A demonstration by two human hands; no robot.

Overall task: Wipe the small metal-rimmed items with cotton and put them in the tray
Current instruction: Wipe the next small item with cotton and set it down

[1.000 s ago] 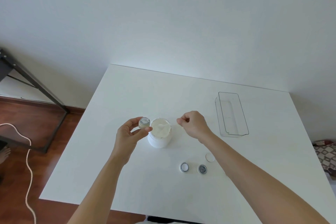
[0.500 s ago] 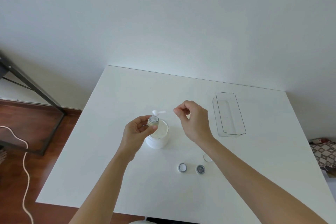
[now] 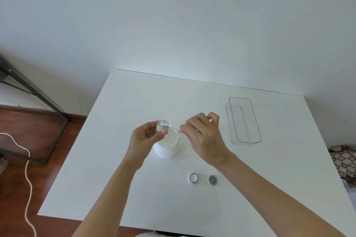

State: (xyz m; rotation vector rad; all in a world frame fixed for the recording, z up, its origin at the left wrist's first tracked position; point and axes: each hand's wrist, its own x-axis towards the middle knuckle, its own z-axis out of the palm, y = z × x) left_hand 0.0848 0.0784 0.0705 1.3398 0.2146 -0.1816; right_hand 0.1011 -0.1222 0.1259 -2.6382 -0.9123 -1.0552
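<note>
- A person's left hand (image 3: pixel 143 136) is raised above a white table (image 3: pixel 123 159); its grip is curled round a small metal-rimmed item (image 3: pixel 162 126), thumb in front and fingers behind, the round top facing up
- The right hand (image 3: pixel 204 136) pinches a thin cotton swab (image 3: pixel 172 126) between thumb and forefinger, the other fingers curled; the swab's white tip touches the top of the held item
- Just below both hands an open white jar (image 3: pixel 167 145) stands on the table, pale contents showing inside
- Two more small metal-rimmed rounds lie side by side, apart, near the table's front: a lighter one (image 3: pixel 193 178) and a darker one (image 3: pixel 213 179)
- A clear rectangular tray (image 3: pixel 243 120) sits to the right, well apart from the hands; nothing is visible inside it
</note>
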